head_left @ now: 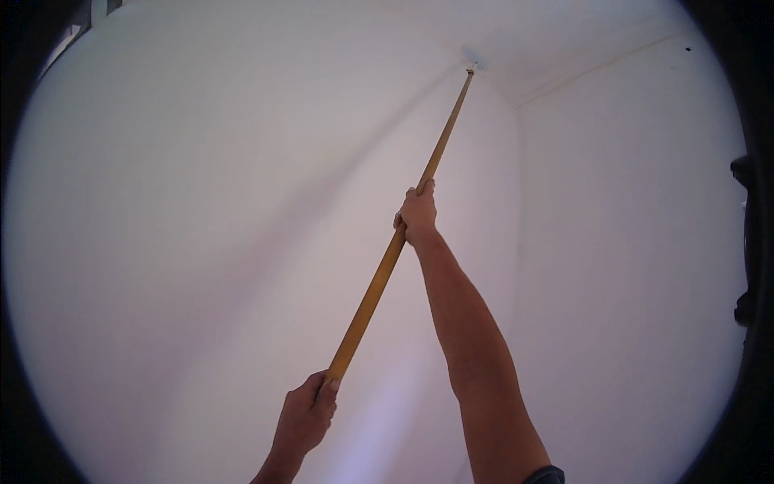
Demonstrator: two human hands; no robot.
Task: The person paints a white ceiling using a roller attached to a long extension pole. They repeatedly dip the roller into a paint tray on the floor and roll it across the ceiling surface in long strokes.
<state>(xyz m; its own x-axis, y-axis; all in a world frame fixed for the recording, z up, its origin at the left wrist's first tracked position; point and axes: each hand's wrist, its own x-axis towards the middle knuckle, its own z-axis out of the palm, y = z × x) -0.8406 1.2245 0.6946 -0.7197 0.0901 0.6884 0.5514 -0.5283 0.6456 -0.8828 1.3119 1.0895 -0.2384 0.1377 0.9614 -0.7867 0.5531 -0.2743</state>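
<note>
the left hand [309, 413] is closed around the lower part of a yellow-brown pole [369, 302]; farther up, the same pole is gripped by the right hand [418, 214]. the right arm [476, 323] is stretched well upward, the left forearm [278, 466] kept low. open room is given on both sides of the pole by the pale left wall [242, 161]. at the far tip, a pale roller [474, 58] is held up near the ceiling [556, 36]; whether it is touched cannot be told. just rightward, a vertical corner [518, 210] is formed with the right wall [629, 242].
</note>
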